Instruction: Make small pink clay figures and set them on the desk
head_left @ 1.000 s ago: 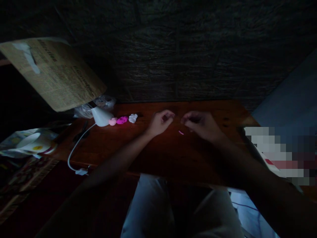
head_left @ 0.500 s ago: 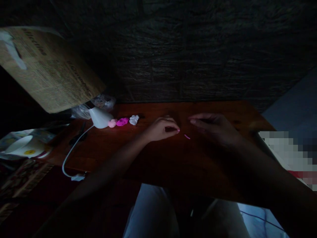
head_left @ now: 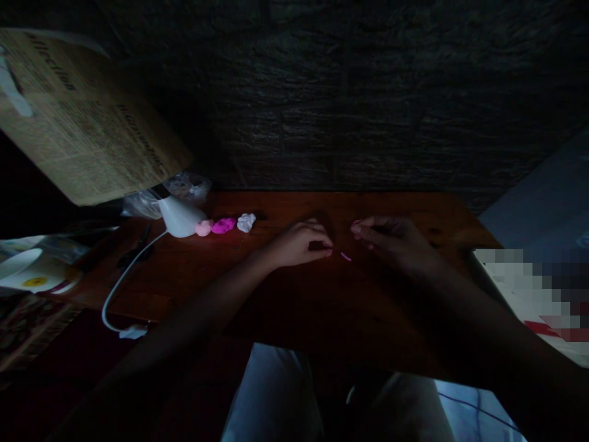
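Over the wooden table, my left hand [head_left: 301, 244] has thumb and forefinger closed in a pinch; what lies between them, if anything, is too small and dark to make out. A short thin pink clay strip [head_left: 346, 256] lies just right of those fingertips. My right hand [head_left: 393, 239] also pinches, up and to the right of the strip, and its fingertips hide whatever they hold. Left of my hands sit three clay lumps in a row: pale pink [head_left: 204, 228], magenta [head_left: 223, 226] and white [head_left: 246, 222].
A white lamp base [head_left: 179, 218] with a newsprint-patterned shade [head_left: 96, 129] stands at the left, its cord [head_left: 109, 301] hanging over the table [head_left: 294, 307] edge. Dark scissors [head_left: 133, 252], a plastic bag [head_left: 188, 186] and a white cup [head_left: 27, 270] are nearby. A stone-patterned wall [head_left: 322, 110] closes the back.
My left hand has come forward and right, its fingertips now close to the pink strip. My right hand has shifted slightly right, still pinching. The whole view has swung a little.
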`<state>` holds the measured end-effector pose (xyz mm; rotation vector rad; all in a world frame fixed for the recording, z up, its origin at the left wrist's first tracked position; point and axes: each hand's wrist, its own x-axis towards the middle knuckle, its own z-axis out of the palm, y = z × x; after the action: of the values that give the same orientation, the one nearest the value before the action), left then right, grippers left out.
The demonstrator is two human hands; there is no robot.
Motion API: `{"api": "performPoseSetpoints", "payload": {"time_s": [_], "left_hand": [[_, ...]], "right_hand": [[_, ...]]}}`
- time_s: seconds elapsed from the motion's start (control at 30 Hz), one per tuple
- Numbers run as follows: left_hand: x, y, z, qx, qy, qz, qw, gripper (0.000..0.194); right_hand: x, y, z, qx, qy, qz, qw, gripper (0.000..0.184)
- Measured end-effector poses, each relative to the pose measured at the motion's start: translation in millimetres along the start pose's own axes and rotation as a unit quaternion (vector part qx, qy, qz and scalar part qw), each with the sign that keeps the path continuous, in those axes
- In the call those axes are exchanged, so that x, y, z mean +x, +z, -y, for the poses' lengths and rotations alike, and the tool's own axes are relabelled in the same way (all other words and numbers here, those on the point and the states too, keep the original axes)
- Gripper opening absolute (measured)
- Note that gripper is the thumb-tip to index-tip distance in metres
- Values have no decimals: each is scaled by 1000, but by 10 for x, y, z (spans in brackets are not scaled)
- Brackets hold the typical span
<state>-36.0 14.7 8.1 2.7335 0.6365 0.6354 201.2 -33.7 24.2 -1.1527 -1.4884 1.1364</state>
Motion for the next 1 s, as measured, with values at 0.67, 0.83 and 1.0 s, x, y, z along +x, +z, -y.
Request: {"api": "performPoseSetpoints", "payload": {"time_s": [0.67,0.83,1.0], "left_hand": [[51,16,-174,-14,31,-229,973,18],[60,17,-248,-33,61,-233,970,20],[66,52,-267,-52,73,-229,969,16]], "right_hand": [[2,2,-66,30,47,52,997,38],[-21,59,-23,25,40,91,995,38],[-29,82,-23,23,34,100,994,36]]}}
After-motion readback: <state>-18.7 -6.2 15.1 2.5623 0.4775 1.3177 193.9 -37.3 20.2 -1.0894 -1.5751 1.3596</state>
